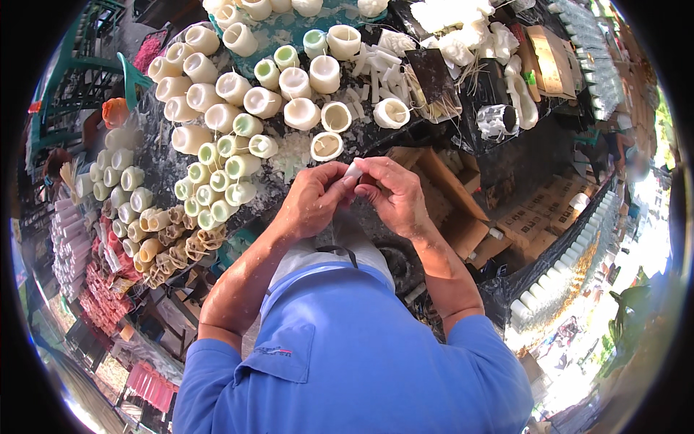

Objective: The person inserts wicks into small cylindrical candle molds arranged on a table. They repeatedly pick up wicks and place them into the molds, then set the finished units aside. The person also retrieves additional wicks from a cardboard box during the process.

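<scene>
My left hand [312,201] and my right hand [394,194] meet in front of my body, at the table's near edge. Pinched between the fingers of both is a small whitish piece [353,171], possibly wax; its exact kind is too small to make out. Just beyond my hands stands a cream candle with a hollowed top [327,147], and behind it another hollowed candle [336,116]. Many cream pillar candles [233,88] with wicks crowd the table to the left. Smaller pale green candles [242,166] are grouped nearer to my left forearm.
White wax scraps [376,69] and a dark flat board [432,72] lie at the back right. Open cardboard boxes [452,195] stand below on the right. Brownish candles [170,242] and pink bundles [108,300] are at far left. White candles [542,289] line the right side.
</scene>
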A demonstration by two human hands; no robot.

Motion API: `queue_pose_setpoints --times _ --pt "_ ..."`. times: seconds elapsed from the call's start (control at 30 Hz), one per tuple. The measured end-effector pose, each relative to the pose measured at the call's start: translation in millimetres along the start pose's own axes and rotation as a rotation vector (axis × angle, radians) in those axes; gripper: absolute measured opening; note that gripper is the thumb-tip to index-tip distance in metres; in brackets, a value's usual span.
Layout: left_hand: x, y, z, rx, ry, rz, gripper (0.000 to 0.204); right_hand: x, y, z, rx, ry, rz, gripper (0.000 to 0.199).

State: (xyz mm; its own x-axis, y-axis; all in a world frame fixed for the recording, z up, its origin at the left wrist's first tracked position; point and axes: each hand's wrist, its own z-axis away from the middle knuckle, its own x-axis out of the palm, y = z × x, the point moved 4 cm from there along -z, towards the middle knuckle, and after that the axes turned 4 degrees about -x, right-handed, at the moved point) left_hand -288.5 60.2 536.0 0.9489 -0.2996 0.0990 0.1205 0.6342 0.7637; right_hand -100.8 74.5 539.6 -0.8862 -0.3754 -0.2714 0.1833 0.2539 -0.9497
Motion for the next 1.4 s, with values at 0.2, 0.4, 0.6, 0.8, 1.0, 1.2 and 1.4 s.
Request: queue_pose_setpoints --times 0.2,0.4,0.6,0.8,1.0,1.2,1.4 --pt "-1 8 9 0.098 0.015 -0.043 0.033 8 -5 1 -0.145 0.084 0.054 0.049" --pt "-4 8 13 0.096 0.035 -0.054 0.032 20 -3 6 -0.182 0.129 0.035 0.044" --pt "-7 2 11 0.115 0.072 -0.051 0.028 38 8 19 -0.121 0.178 -0.035 0.040" --pt "-11 -1 12 0.067 0.032 0.056 0.025 41 20 24 0.046 0.210 -0.213 0.043" --pt "-10 -13 10 -0.012 0.064 0.354 0.028 42 5 18 -0.081 0.053 0.192 0.096" --pt "-12 -16 12 -0.013 0.018 0.442 0.034 39 5 16 -0.150 0.072 0.294 0.101" --pt "-14 -35 11 -0.002 0.095 0.536 0.029 42 5 20 -0.306 0.045 0.386 0.086"
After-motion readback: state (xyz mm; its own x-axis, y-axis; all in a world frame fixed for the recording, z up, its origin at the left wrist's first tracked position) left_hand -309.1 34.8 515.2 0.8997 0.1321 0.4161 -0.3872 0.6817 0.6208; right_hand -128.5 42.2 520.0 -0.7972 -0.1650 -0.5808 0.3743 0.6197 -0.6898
